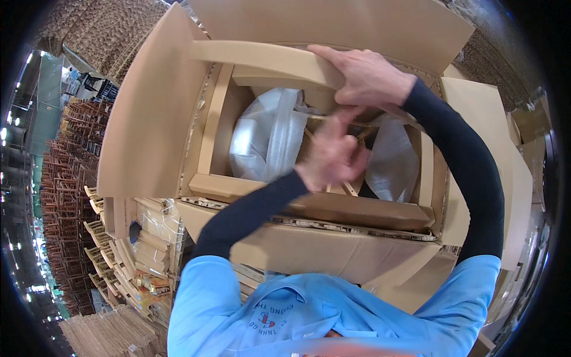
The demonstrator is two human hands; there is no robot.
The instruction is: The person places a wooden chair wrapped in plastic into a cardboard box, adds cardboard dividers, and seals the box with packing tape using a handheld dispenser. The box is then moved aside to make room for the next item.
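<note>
A large open cardboard box [309, 244] stands in front of me with its flaps folded out. Inside are items in white foam wrap [267, 137] on the left and another foam-wrapped piece [392, 160] on the right, with thin wooden bars between them. Along the far inner side runs a long, slightly bowed cardboard strip [256, 55]. My right hand [372, 74] grips its right part, fingers over the top and thumb on the near side. My left hand [336, 152], blurred by motion, is over the box's middle, just nearer than the right; its grip is unclear.
Cardboard edge strips [285, 202] line the box's near inner side. On the left are stacked reddish-brown wooden frames [71, 202], pale wooden parts [110, 256] and flat cardboard stacks [113, 333]. More cardboard sheets [476, 137] lie at the right.
</note>
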